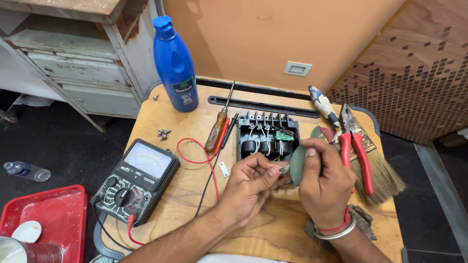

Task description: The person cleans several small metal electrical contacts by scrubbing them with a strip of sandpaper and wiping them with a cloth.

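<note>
Left hand (pixel 251 182) grasps a small metal contact (pixel 284 169); right hand (pixel 324 182) grips sandpaper (pixel 298 158) against it. Opened switch unit (pixel 267 136) just beyond, uncovered.

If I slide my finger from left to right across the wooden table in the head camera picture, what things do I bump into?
Black meter → brown-handled screwdriver → left hand → right hand → red-handled pliers → brush bristles.

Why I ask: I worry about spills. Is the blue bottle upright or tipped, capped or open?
Upright and capped: the blue bottle stands on its base at the wooden table's far edge, with its blue cap on top.
</note>
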